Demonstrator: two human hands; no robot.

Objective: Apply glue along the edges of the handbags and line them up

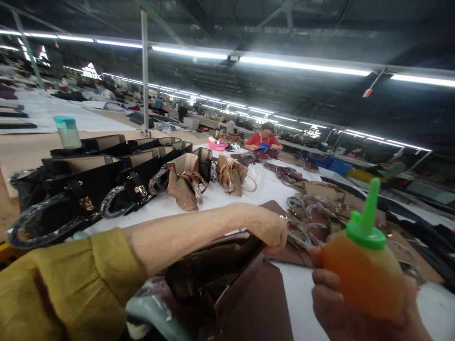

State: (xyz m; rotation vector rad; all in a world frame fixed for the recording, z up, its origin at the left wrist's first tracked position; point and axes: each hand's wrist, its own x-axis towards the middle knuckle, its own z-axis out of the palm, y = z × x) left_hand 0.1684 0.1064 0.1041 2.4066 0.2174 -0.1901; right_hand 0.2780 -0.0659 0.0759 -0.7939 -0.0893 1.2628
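My right hand [341, 303] is wrapped round an orange squeeze bottle [362, 270] with a green nozzle cap, held upright at the lower right. My left hand [272, 229], on a bare forearm with a mustard sleeve, reaches across and grips the far edge of a dark brown leather bag [216, 274] that lies open in front of me. Its fingers curl over the bag's rim, partly hidden. Beyond that hand lies a pile of brown bag pieces with wrapped handles [313, 218].
Rows of black handbags [92, 189] and tan handbags [185, 182] stand on the white table [263, 189]. A bottle with a teal cap [67, 132] stands at the left. A person in red [263, 139] works at the far end. Long work tables stretch beyond.
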